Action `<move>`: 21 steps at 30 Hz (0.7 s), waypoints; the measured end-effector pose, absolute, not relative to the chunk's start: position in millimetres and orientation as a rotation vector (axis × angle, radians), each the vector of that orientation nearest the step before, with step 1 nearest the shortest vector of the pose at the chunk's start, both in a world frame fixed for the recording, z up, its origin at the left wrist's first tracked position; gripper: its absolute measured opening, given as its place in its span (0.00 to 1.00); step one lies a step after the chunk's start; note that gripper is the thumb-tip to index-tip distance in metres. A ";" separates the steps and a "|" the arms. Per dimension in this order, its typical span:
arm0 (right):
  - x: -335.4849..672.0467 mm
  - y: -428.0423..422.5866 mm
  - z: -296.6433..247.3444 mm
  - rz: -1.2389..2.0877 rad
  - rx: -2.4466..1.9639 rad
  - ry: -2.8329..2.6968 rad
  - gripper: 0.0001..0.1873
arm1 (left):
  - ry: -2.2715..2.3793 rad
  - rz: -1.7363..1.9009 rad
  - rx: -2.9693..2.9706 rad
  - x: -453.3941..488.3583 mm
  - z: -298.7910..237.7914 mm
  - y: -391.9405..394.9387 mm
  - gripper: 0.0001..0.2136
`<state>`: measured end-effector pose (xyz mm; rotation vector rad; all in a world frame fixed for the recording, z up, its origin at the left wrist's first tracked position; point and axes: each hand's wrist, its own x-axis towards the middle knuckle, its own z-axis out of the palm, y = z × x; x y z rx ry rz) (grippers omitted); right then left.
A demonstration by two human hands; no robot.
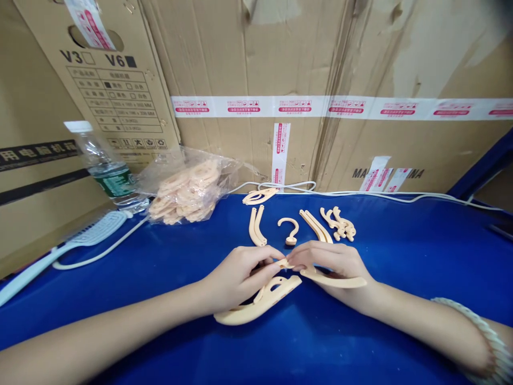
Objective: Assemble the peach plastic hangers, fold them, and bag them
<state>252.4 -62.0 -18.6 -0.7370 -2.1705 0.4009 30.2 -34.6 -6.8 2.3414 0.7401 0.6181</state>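
My left hand point(240, 275) is closed around a curved beige plastic hanger piece point(256, 307) that rests on the blue table point(420, 251). My right hand point(332, 264) is closed on a second curved beige piece point(334, 280). The fingertips of both hands meet at a small joint point(285, 263) where the two pieces come together. Just beyond the hands lie a beige hook point(289, 230), a pair of curved arms point(256, 226), two straight arms point(316, 224) and a small heap of parts point(340, 223).
A clear bag of beige parts point(186, 192) lies at the back left beside a water bottle point(106, 168). A pale blue comb-like tool point(60, 248) and white cables point(360, 192) lie on the table. Cardboard boxes point(280, 80) wall the back.
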 end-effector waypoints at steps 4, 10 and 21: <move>256.6 -60.0 -19.4 0.247 -0.702 -2.243 0.10 | 0.699 0.708 2.503 28.2 -12.2 -34.4 0.11; 259.7 -62.3 -11.7 -0.427 -0.491 -2.455 0.13 | 0.684 0.694 2.992 24.7 -21.7 -36.2 0.18; 253.5 -71.9 1.4 -0.834 -0.257 -2.346 0.16 | 0.650 0.698 3.087 26.7 -13.8 -49.8 0.21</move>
